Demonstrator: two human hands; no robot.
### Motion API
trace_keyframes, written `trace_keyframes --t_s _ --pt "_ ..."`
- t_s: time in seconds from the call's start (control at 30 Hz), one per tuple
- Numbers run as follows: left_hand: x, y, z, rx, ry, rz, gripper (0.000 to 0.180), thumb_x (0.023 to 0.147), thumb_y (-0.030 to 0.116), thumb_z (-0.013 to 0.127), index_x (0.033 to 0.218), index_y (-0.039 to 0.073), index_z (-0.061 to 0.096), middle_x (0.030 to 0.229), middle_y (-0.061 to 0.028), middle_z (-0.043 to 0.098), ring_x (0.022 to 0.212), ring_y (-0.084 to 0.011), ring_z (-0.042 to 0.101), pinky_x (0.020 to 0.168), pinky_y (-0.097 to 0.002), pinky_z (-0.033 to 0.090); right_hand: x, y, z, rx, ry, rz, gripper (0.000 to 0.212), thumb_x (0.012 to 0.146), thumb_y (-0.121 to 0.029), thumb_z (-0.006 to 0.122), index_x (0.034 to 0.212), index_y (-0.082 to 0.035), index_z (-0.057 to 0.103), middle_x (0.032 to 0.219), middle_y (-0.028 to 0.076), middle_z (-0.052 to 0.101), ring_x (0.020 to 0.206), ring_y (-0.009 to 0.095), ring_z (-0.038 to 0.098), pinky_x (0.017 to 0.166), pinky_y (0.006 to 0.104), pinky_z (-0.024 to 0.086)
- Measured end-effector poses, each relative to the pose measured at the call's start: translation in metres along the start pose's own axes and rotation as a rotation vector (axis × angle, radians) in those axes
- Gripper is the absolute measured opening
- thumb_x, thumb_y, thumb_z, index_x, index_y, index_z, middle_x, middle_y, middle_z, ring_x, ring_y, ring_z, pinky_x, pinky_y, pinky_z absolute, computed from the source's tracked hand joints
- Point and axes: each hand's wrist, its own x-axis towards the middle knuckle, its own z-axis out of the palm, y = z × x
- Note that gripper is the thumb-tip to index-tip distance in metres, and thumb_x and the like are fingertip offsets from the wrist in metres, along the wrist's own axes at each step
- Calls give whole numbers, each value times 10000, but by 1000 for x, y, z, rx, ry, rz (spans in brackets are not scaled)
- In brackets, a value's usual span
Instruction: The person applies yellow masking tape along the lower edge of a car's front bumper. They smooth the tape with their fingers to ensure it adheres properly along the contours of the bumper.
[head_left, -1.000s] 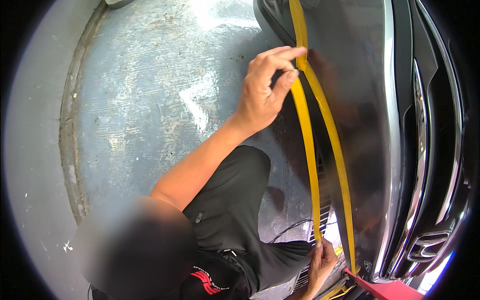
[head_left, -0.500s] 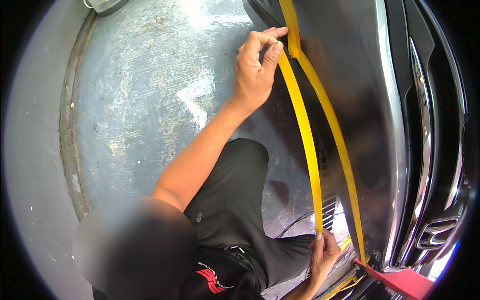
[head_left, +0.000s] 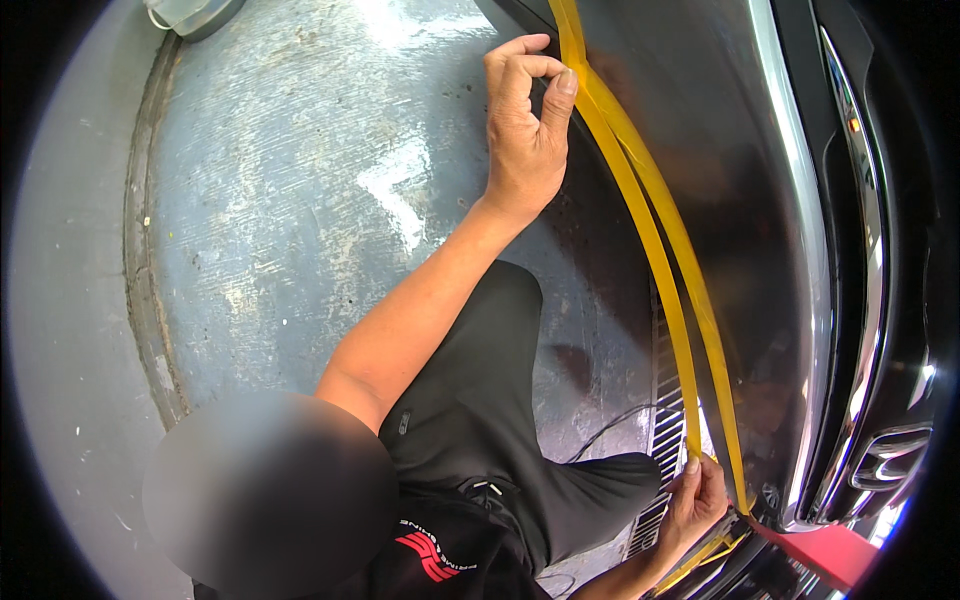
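Stretching from 1 o'clock toward 4 o'clock, one yellow strip (head_left: 676, 320) runs between two bare hands. At its upper end, near 12 o'clock, the left hand (head_left: 527, 150) has thumb and forefinger brought together on it, its other fingers loosely curled. Toward 5 o'clock, the right hand (head_left: 692, 500) pinches the lower end between thumb and fingers.

A second yellow strip (head_left: 662, 190) lies along the dark car panel (head_left: 730, 150); the two meet near the left fingers, and a narrow gap widens toward 5 o'clock. Some thinner yellow pieces (head_left: 712, 562) lie past the right hand.

One chrome emblem (head_left: 888, 460) sits at 4 o'clock; the black shirt (head_left: 375, 565), toward 6 o'clock, carries one red striped logo with pale lettering.

The car bounds the 3 o'clock side, a grey wall (head_left: 75, 300) the 9 o'clock side. Open, scuffed floor (head_left: 290, 230) spreads between the wall and the left forearm; a slotted grate (head_left: 668, 440) borders the right hand.
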Motion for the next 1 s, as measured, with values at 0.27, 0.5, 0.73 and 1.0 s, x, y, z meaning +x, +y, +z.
trace_keyframes --t_s 0.27,0.5,0.73,1.0 --pt "-11 -12 6 -25 19 -77 612 1104 502 686 1501 86 478 1580 -194 445 1504 -334 440 1265 -520 344 -13 -16 -27 -160 -52 -175 226 1063 -162 758 983 48 748 684 39 614 583 67 525 545 251 352" --pt "-7 -20 1 -277 -39 -320 1108 1003 680 736 1728 47 187 1706 -284 291 1652 -393 266 1343 -540 249 -17 -48 -41 -279 -36 -437 156 939 -110 793 889 24 730 678 97 610 594 220 543 579 357 382" --pt "-2 -7 -2 -449 -74 -411 1135 1006 528 818 1739 11 124 1781 -277 168 1687 -337 184 1372 -450 186 -13 -127 -24 -11 -448 -834 235 814 -214 910 954 -54 811 640 -3 532 535 179 499 536 363 322" --pt "0 -7 -2 -466 -97 -450 1221 976 524 854 1752 19 58 1807 -294 76 1707 -382 84 1381 -496 124 -20 -84 -52 -302 -129 -718 155 910 -159 845 923 -20 778 685 81 617 564 255 538 566 402 366"
